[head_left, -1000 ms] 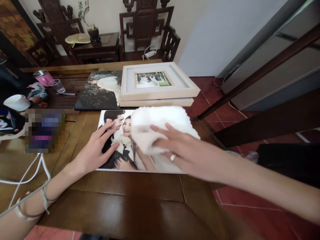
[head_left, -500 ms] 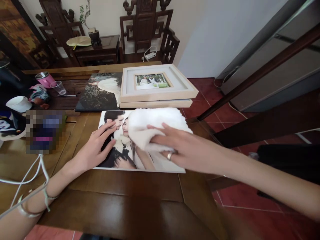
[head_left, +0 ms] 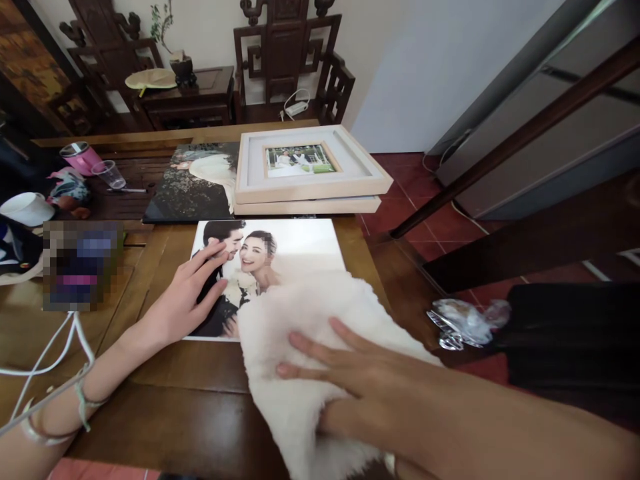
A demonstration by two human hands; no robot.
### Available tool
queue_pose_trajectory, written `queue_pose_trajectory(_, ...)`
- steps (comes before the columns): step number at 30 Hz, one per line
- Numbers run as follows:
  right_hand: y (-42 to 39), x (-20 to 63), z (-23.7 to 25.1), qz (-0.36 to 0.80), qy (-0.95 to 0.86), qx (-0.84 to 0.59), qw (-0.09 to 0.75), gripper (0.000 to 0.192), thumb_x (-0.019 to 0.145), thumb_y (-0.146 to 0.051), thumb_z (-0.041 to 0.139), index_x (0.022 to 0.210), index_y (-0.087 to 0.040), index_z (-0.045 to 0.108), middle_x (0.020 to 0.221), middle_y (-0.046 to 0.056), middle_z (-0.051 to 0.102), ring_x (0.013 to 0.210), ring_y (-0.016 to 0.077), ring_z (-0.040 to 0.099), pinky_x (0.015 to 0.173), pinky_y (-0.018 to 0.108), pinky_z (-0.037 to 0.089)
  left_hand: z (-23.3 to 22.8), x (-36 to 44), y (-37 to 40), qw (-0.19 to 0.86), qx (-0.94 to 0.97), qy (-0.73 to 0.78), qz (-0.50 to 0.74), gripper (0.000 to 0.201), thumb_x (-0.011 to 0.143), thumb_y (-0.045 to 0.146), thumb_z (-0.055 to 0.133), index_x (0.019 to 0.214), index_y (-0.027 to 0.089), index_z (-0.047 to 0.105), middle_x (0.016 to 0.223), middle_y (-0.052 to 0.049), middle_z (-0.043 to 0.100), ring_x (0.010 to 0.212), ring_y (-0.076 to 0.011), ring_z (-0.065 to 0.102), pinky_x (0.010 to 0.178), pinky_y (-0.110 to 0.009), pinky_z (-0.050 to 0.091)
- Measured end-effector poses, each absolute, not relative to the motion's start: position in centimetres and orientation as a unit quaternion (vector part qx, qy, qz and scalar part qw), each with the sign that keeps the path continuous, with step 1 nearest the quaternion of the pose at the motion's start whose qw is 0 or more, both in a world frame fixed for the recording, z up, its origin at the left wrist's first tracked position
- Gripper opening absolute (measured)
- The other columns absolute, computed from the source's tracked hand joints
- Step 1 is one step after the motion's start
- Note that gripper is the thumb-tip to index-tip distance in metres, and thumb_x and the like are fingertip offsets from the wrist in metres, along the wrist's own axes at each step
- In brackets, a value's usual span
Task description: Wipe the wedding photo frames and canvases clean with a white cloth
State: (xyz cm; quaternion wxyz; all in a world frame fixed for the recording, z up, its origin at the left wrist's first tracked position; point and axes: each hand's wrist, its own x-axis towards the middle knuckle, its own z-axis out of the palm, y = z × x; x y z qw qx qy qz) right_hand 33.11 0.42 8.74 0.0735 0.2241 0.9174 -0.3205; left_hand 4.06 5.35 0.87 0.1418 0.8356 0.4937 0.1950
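1. Pressing flat: right hand (head_left: pixel 350 373), fingers spread, gripping nothing, atop white fluffy cloth (head_left: pixel 310 347) overhanging the wedding photo print (head_left: pixel 295 243)'s near edge.
2. Left hand (head_left: pixel 187 300): open, steadying print's left edge.
3. Stacked picture frames (head_left: pixel 310 170) just beyond; bare wooden table (head_left: pixel 200 407) nearer.

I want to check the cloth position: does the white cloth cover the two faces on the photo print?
No, the white cloth lies over the lower right part of the photo print, and both faces show above it.

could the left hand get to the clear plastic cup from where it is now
Probably yes. The left hand lies flat on the wedding photo, holding nothing, and bare wooden table separates it from the clear plastic cup, though it looks a long stretch.
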Motion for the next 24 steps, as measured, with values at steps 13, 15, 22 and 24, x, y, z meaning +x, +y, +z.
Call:
queue_pose_trajectory(13, 10.3, 34.8, 5.7, -0.198, 0.906, 0.374, -0.023, 0.056, 0.068, -0.004, 0.043, 0.117, -0.022, 0.062, 0.106, 0.005, 0.071, 0.111, 0.0309, 0.063, 0.1, 0.051, 0.045, 1.2, 4.3, 5.4, 0.147, 0.839, 0.482, 0.204, 0.042, 0.1, 0.033, 0.043, 0.139, 0.02, 0.047, 0.151, -0.011, 0.042, 0.144, -0.0262, 0.033, 0.117, -0.049, 0.03)
queue_pose_trajectory(15, 10.1, 34.6, 5.3, -0.2, 0.906, 0.371, -0.038, 0.057, 0.068, -0.002, 0.042, 0.118, -0.02, 0.062, 0.115, 0.007, 0.07, 0.121, 0.0313, 0.058, 0.108, 0.055, 0.037, 1.2, 4.3, 5.4, 0.147, 0.838, 0.483, 0.204, 0.042, 0.1, 0.033, 0.043, 0.139, 0.02, 0.047, 0.151, -0.01, 0.042, 0.144, -0.0262, 0.033, 0.117, -0.049, 0.03)
queue_pose_trajectory(22, 3.8, 33.8, 6.8, -0.261, 0.888, 0.376, 0.028, 0.066, 0.064, 0.005, 0.045, 0.121, -0.023, 0.063, 0.153, 0.009, 0.041, 0.143, 0.0329, 0.029, 0.112, 0.057, 0.034, 1.0, 4.4, 5.5, 0.151, 0.835, 0.491, 0.198, 0.042, 0.1, 0.033, 0.042, 0.14, 0.021, 0.046, 0.153, -0.01, 0.04, 0.145, -0.026, 0.032, 0.118, -0.049, 0.029)
queue_pose_trajectory(24, 1.6, 33.5, 6.9, -0.272, 0.897, 0.346, 0.039, 0.064, 0.064, 0.006, 0.047, 0.118, -0.024, 0.066, 0.151, 0.008, 0.043, 0.141, 0.034, 0.032, 0.111, 0.057, 0.034, 1.0, 4.4, 5.5, 0.147, 0.836, 0.49, 0.2, 0.042, 0.1, 0.033, 0.042, 0.14, 0.02, 0.046, 0.153, -0.01, 0.04, 0.144, -0.0259, 0.032, 0.118, -0.048, 0.028)
